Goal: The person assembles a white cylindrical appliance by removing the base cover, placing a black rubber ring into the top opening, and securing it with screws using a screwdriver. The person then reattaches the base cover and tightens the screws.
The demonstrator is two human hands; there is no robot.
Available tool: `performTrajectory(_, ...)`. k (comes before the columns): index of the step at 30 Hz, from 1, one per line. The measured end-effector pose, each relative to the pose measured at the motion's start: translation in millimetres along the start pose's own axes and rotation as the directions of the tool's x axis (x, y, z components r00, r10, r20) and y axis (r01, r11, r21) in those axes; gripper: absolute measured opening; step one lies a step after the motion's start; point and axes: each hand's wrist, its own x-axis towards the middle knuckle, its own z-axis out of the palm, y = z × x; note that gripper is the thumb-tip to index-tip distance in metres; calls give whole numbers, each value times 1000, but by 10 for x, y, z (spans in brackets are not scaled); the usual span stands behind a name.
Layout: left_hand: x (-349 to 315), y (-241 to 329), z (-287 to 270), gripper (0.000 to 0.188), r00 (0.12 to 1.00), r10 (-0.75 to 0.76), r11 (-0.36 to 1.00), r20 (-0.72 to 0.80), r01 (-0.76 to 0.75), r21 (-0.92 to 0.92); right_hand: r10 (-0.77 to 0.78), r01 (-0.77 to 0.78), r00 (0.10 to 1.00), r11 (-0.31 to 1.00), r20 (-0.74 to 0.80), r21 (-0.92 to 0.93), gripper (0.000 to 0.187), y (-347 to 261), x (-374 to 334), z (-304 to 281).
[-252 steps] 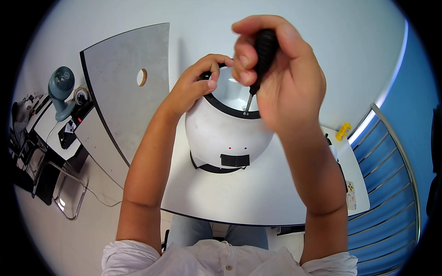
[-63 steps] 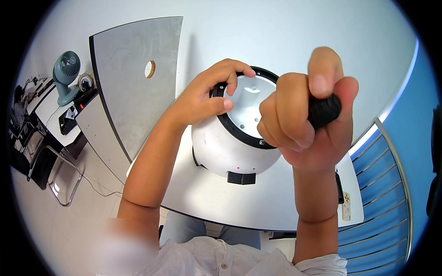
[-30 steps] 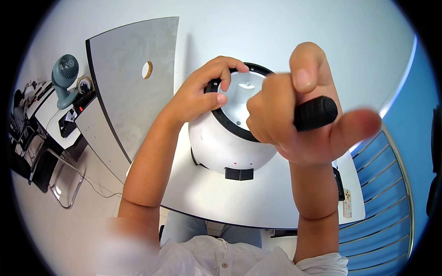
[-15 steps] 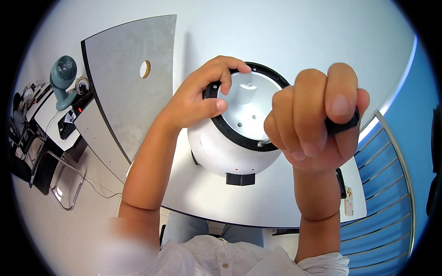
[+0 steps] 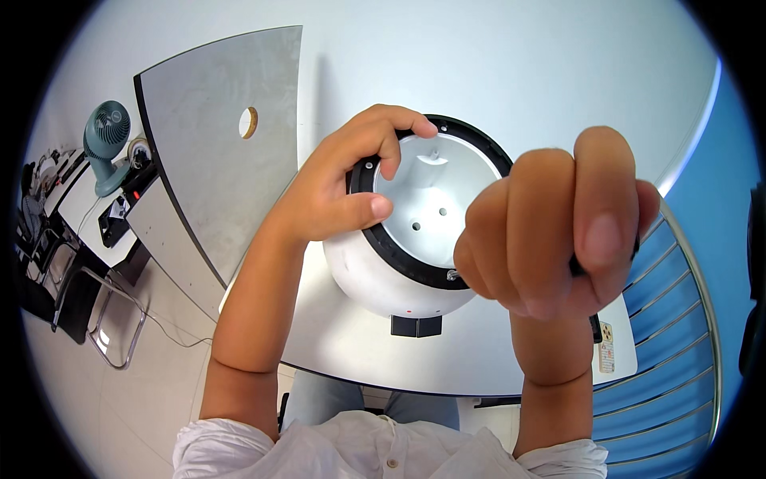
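Observation:
A white, rounded housing (image 5: 375, 275) with an open top stands on the white table. Its black ring rim (image 5: 403, 262) carries screws, and holes show in the pale bowl inside. My left hand (image 5: 339, 180) is hooked over the rim's left side, fingers and thumb curled around it. My right hand (image 5: 558, 227) is a closed fist raised above the housing's right side, close to the camera. Dark bits of a black-handled screwdriver (image 5: 577, 266) show between its fingers; the shaft and tip are hidden. A screw (image 5: 452, 275) sits at the rim's front, beside the fist.
A phone (image 5: 606, 347) lies at the table's right edge (image 5: 550, 382), beside a black object partly behind my right forearm. Metal railings (image 5: 690, 271) run along the right. On the left stand a grey panel (image 5: 215, 120), a green fan (image 5: 107, 144) and a chair (image 5: 96, 307).
My right fist has come lower and nearer the camera, and the metal shaft seen at the rim is now hidden. The housing, with my left hand on it, has shifted slightly toward me.

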Motion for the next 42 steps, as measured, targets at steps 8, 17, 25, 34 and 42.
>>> performTrajectory(8,19,68,-15,33,997,70,996,20,-71,55,-32,32,999,999,-15,-19,15,20,-16,53)
performTrajectory(17,6,68,-21,33,999,49,997,10,-50,56,-82,82,997,997,-4,-13,21,69,-7,33)
performTrajectory(25,6,69,-11,33,999,34,999,5,-34,41,-163,162,986,986,-22,-38,32,114,45,48)
performTrajectory(34,12,60,-18,32,998,49,998,25,-50,44,53,-76,986,987,-160,-143,29,-64,-26,171)
performTrajectory(42,18,66,-2,34,999,32,999,26,-33,31,52,-56,997,995,-56,-78,23,-27,4,47)
